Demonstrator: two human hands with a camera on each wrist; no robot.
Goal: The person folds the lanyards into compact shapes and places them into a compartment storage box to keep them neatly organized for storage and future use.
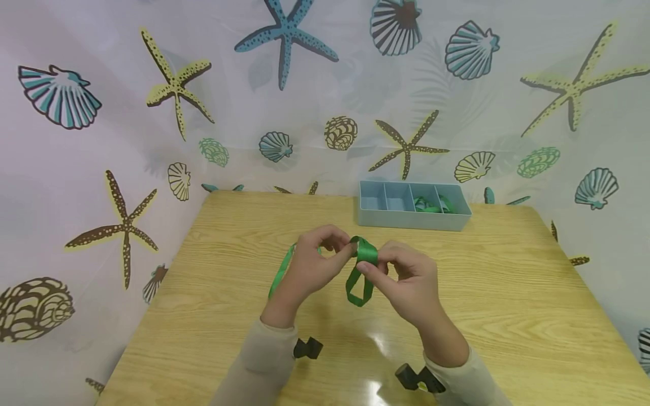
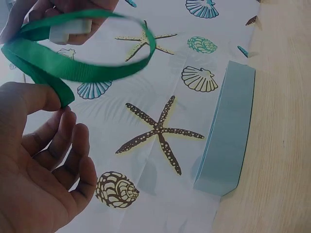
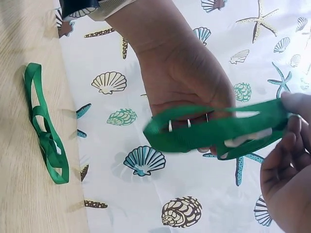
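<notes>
Over the middle of the table, both hands hold a looped green ribbon [image 1: 367, 254], with a second loop hanging below in the head view. My left hand [image 1: 322, 259] pinches the ribbon from the left between thumb and forefinger, its other fingers curled loosely in the left wrist view. From the right, my right hand [image 1: 413, 276] pinches it with the thumb on the near side. In the right wrist view the ribbon's loop [image 3: 184, 138] stretches sideways from the right fingers and partly covers the left fingers.
Another green ribbon [image 3: 43, 131], tied with loops, lies on the wooden table [image 1: 213, 316], left of the hands. A blue-grey divided box [image 1: 406, 220] stands at the back right, with green ribbons [image 1: 426, 204] in its right compartments. Behind hangs a shell-and-starfish patterned cloth [image 1: 315, 107].
</notes>
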